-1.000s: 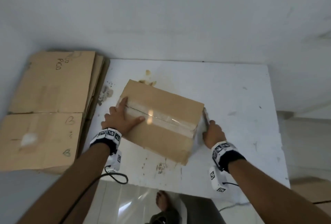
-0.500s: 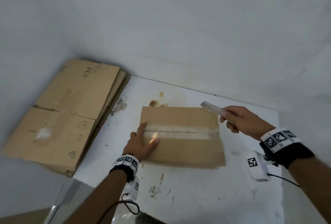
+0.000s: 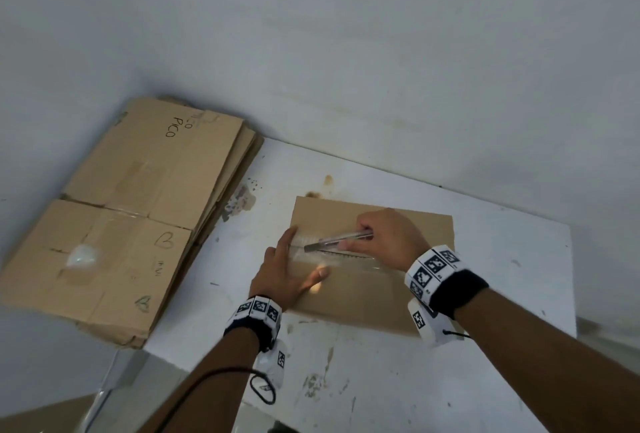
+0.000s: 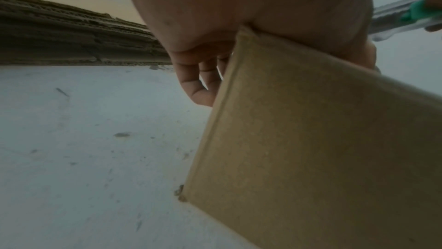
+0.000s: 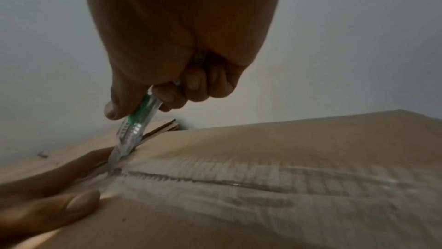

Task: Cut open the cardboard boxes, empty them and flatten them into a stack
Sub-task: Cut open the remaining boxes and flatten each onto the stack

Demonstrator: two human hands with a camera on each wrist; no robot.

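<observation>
Nearest you, both wrists carry marker bands. Your left hand (image 3: 281, 273) lies flat, fingers straight, pressing the near-left part of the cardboard box (image 3: 356, 297) — nothing gripped, just holding it down. The box sits on the white table (image 3: 381, 380), about mid-table, still closed with a strip of clear tape (image 3: 349, 261) along the top seam.

Your right hand (image 3: 384, 238) is curled round the utility knife (image 3: 337, 244), clear body with a green slider, tip down on the seam at its left end, just beside your left fingertips (image 5: 81, 201).

Judgement: the cut is only starting; emptying and flattening not yet done. To do it well — pull the blade rightward along the seam, away from the left hand, not toward it. Keep the blade shallow so it slits tape only and spares whatever is inside. Keep the left palm pressing so the box doesn't slide. Main risk is that thumb so close to the tip; shift it nearer if you can.

Far left, the stack of flattened boxes (image 3: 114, 221) lies beside the table against the wall.
</observation>
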